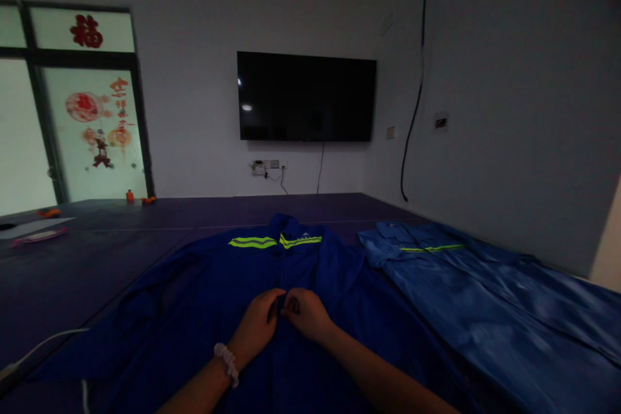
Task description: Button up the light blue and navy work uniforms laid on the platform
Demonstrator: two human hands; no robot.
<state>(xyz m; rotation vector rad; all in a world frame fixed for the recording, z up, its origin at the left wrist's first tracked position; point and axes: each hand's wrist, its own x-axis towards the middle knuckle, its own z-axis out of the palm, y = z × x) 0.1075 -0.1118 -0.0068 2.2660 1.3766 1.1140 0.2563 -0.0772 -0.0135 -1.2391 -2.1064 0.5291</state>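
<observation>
A dark blue work jacket (310,265) with yellow-green stripes across the chest lies spread on the dark table, its collar at the far end. Over the middle of its front, my left hand (259,317) and my right hand (305,314) meet, fingertips close together. Both are closed, pinching the jacket's front edge between thumb and fingers. Whether a button or other fastener sits in the pinch is too dark to tell. A pale scrunchie (226,364) circles my left wrist.
A lighter blue garment (466,297) with a yellow-green stripe lies at the right along the wall. White cable (53,338) runs at the lower left. Small orange objects (130,196) stand at the table's far left. A black cable (416,110) hangs down the right wall; a television (306,97) is mounted ahead.
</observation>
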